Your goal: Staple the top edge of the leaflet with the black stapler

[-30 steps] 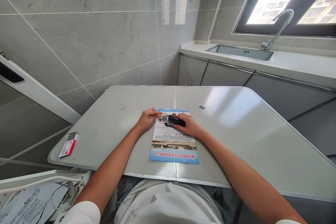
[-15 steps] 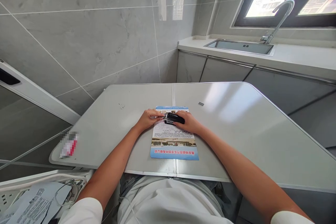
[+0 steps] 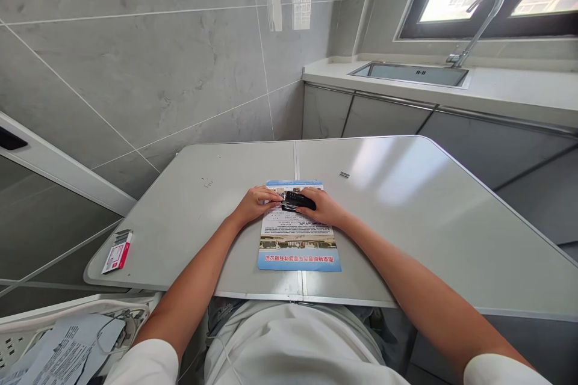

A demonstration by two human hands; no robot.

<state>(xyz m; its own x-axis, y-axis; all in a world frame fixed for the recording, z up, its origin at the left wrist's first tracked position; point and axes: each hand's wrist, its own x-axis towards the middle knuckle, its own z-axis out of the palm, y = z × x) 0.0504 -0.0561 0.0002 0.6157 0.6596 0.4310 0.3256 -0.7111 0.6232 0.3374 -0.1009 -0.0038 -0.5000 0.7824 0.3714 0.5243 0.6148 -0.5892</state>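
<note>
A black stapler (image 3: 300,199) lies over a printed leaflet (image 3: 298,260) with blue bands, near the middle of the table. My right hand (image 3: 324,207) is closed around the stapler's right end. From the left, the fingers of my left hand (image 3: 257,202) are pinched at its other end, where some shiny metal shows between the upper and lower parts. Whether a small piece sits between those fingertips is too small to make out. Beyond my right hand, a short strip of staples (image 3: 344,174) rests on the tabletop.
The white folding table (image 3: 383,240) has a centre seam. A red and white box (image 3: 118,252) with grey strips sits at its left edge, and tiny dark bits (image 3: 206,182) lie farther back. A white basket (image 3: 13,346) holding papers and cables stands below left. Behind is a sink counter (image 3: 510,87).
The view has shifted slightly. Both hands stay at the stapler, and its upper and lower parts look much the same. The leaflet and the staple strip keep their places on the table.
</note>
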